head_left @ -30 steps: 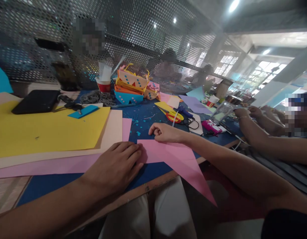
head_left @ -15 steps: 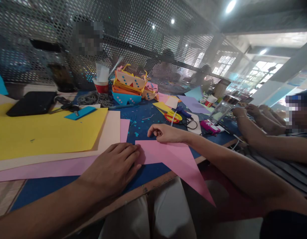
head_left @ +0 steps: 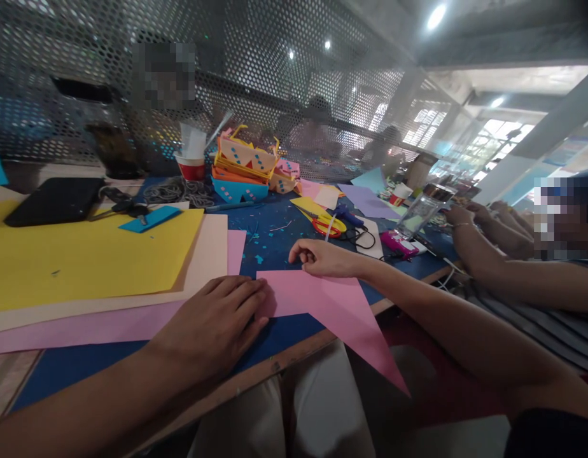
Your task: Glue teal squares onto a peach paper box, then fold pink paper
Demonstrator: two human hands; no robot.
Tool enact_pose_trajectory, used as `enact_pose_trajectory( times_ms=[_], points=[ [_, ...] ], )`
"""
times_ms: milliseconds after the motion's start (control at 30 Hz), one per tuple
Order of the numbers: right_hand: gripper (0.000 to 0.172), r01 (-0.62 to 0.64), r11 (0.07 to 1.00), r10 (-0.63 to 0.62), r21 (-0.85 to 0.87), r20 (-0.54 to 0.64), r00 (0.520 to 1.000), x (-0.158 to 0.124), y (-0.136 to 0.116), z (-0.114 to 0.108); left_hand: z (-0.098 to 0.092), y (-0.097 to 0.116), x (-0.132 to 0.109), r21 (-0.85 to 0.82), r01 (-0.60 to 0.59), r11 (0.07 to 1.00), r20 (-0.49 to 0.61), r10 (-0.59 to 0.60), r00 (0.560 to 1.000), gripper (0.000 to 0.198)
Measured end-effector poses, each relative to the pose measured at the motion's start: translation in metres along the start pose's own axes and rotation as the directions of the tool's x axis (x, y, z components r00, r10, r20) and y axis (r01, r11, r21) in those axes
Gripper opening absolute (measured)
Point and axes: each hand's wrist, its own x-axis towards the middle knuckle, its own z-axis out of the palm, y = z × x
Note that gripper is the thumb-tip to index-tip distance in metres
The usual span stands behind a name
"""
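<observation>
Pressing flat, the left hand (head_left: pixel 212 324) lies palm down with its grip open on the near left corner of the pink folded paper (head_left: pixel 336 305), likely pinning it because the sheet's long point hangs past the near edge of the bench (head_left: pixel 284 364). The right hand (head_left: pixel 322 257) rests on the paper's far edge, its grip curled closed; whether it pinches the sheet or only bears on it cannot be told. Scissors (head_left: pixel 328 223) lie beyond, and a yellow sheet (head_left: pixel 84 254) covers the left side. A co-worker's arms (head_left: pixel 470 238) rest at the right end.
</observation>
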Motion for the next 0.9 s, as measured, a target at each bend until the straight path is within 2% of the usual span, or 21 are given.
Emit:
enact_pose_trajectory(
  times_ms=[533, 700, 900],
  points=[
    [0.037, -0.029, 0.999, 0.028, -0.018, -0.096, 0.995, -0.017, 0.027, -0.003, 0.003, -0.002, 0.0, 0.055, -0.089, 0.994, -0.061, 0.093, 0.994, 0.041],
    [0.035, -0.039, 0.998, 0.031, -0.045, -0.151, 0.988, -0.021, 0.024, 0.001, 0.003, -0.002, 0.0, 0.019, -0.068, 0.998, -0.073, 0.069, 0.995, 0.04],
    [0.031, -0.132, 0.99, 0.116, -0.058, -0.226, 0.967, -0.027, 0.019, 0.006, 0.005, -0.003, -0.002, 0.017, -0.059, 0.998, -0.057, 0.06, 0.997, 0.042]
  ],
)
